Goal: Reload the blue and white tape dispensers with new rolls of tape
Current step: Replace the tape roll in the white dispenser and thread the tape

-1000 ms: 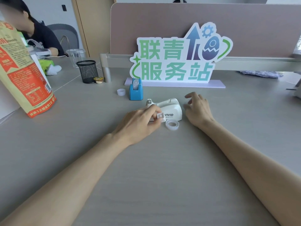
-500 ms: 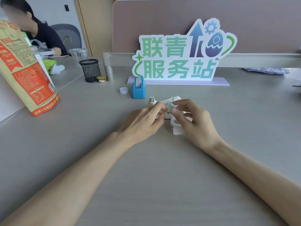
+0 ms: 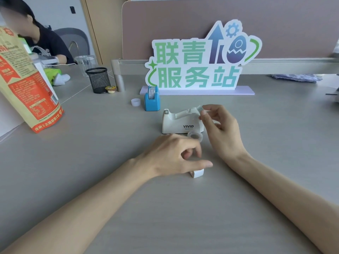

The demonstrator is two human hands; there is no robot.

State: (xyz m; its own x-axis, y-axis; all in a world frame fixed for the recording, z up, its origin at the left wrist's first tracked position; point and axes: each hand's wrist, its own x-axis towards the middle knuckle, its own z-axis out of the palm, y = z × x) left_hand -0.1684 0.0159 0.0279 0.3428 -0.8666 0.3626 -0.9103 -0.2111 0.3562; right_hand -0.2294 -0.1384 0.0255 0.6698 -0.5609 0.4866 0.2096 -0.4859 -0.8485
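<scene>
Directly ahead, in the head view, a grey bench [image 3: 91, 162] carries a white tape dispenser [image 3: 180, 123] marked VIVID, with its cutter end pointing left. A roll of clear tape [image 3: 195, 135] lies flat on the bench at the dispenser's near right corner, between the two hands.

The right hand [image 3: 222, 129] is raised at the dispenser's right end. Its thumb and forefinger pinch a small pale piece [image 3: 200, 109] just above the dispenser's rear, while the other fingers curl loosely. I cannot tell whether the piece touches the dispenser.

The left hand [image 3: 170, 154] sits on the near side of the roll, its fingers loosely curled and grasping nothing, the thumb stretched out to the right. The roll lies just beyond its knuckles, and contact cannot be judged. A small white block [image 3: 197, 173] lies on the bench right under that thumb; whether they touch is unclear.

Farther back and to the left stands a blue tape dispenser [image 3: 151, 101] with a patterned roll upright in it, well apart from both hands. A small white cap [image 3: 135, 102] sits just to its left.

Behind them are a standing sign [image 3: 200, 59] with green characters, a black mesh cup [image 3: 99, 79] and, at the left edge, an orange and tan bag [image 3: 27, 85].
</scene>
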